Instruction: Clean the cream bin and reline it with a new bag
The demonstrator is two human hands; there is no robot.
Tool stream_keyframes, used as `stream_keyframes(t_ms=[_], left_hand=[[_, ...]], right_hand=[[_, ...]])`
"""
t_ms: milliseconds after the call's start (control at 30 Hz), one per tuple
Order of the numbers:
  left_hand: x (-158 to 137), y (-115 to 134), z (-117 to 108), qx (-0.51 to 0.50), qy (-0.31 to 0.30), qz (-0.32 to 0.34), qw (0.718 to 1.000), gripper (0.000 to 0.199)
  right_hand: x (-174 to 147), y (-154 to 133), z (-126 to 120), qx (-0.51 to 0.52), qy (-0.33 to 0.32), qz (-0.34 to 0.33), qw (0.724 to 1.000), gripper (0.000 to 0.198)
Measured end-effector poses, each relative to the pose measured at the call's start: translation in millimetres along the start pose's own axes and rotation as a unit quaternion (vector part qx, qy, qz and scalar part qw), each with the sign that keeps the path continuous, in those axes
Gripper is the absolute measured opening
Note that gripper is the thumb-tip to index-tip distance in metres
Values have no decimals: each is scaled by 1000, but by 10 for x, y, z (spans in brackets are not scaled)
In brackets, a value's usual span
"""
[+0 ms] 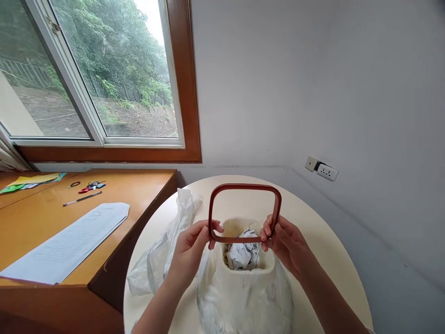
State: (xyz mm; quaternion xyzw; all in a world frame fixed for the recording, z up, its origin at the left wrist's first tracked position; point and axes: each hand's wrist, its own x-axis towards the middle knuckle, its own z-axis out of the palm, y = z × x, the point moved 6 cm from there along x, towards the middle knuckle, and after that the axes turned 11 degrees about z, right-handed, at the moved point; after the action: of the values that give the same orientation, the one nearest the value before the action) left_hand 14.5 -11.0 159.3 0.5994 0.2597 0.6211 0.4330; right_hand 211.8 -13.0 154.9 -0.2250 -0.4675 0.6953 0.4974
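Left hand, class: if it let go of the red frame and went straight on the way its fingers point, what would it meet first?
Probably the right hand, at the far side of the red frame; depth is unclear, so the bin below might come first.

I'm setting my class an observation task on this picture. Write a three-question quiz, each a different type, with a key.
1. True or false: the left hand and the right hand both hold the brown frame.
2. What lies inside the cream container? a) coins b) crumpled paper c) apples
3. Fill in: the container stands on a ____ table.

Key: 1 true; 2 b; 3 round.
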Motion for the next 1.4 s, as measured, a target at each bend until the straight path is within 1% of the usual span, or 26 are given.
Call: stream_keyframes(t_ms=[100, 167, 267, 333, 367, 433, 533, 600, 667, 733, 800, 967, 1100, 1233, 1400], left_hand=[[-9, 41, 85, -53, -58, -4, 997, 22], [-11, 76, 114, -49, -85, 3, 995, 20], [-12, 148, 137, 34, -101, 18, 994, 19], [-26, 205, 179, 115, -122, 32, 985, 18], [-39, 233, 212, 157, -140, 45, 977, 17], [-80, 272, 299, 241, -187, 85, 949, 16], [-173, 266, 439, 346, -262, 162, 886, 18], [-237, 236, 510, 400, -292, 209, 843, 18], [-288, 210, 559, 440, -309, 241, 808, 16], [-324, 204, 593, 466, -317, 259, 785, 16], [-350, 216, 616, 481, -322, 268, 770, 16], [-390, 220, 622, 498, -330, 266, 757, 17], [-409, 177, 601, 500, -330, 264, 756, 17], [-411, 167, 594, 492, -326, 267, 762, 17], [-406, 186, 586, 486, -318, 269, 769, 16]], right_hand=[[3, 6, -46, -11, 24, 4, 1000, 17], [12, -1, -88, -26, 58, 6, 998, 17], [15, -43, -142, -25, 103, 0, 994, 21], [7, -82, -169, -12, 117, -9, 993, 27], [1, -101, -185, -7, 123, -13, 992, 30], [-11, -130, -229, -4, 139, -22, 990, 35], [-21, -145, -298, -10, 161, -40, 986, 38], [-24, -129, -333, -26, 173, -49, 983, 38], [-24, -92, -355, -58, 184, -50, 980, 37], [-25, -43, -367, -98, 195, -44, 975, 37], [-28, 6, -377, -143, 207, -34, 967, 38], [-16, 102, -382, -243, 210, 8, 947, 41], [0, 107, -380, -303, 214, 7, 929, 41], [10, 123, -383, -322, 209, -2, 923, 40], [18, 174, -390, -338, 202, 10, 919, 39]])
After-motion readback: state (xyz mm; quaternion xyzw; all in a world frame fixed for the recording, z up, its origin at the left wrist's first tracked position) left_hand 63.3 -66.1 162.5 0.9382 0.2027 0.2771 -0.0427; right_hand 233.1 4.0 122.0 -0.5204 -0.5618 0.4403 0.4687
